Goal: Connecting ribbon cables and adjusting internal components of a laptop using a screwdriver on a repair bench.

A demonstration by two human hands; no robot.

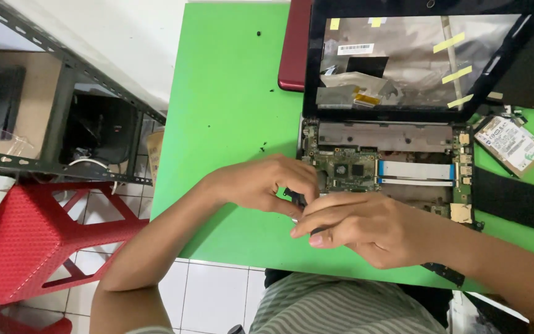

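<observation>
A dismantled laptop lies on the green table (230,111), its green circuit board (353,167) exposed below an opened screen frame (415,62). My left hand (267,184) and my right hand (366,226) meet at the laptop's near left corner. Together they pinch a small dark part (296,199) between the fingertips. What the part is stays hidden by my fingers. A white flat ribbon cable (415,170) crosses the board to the right of my hands.
A hard drive (511,143) lies at the right beside black foam pieces (508,198). A dark red lid (293,46) rests at the back. A red plastic stool (29,238) and a metal shelf frame (57,99) stand left of the table. Tiny screws dot the table.
</observation>
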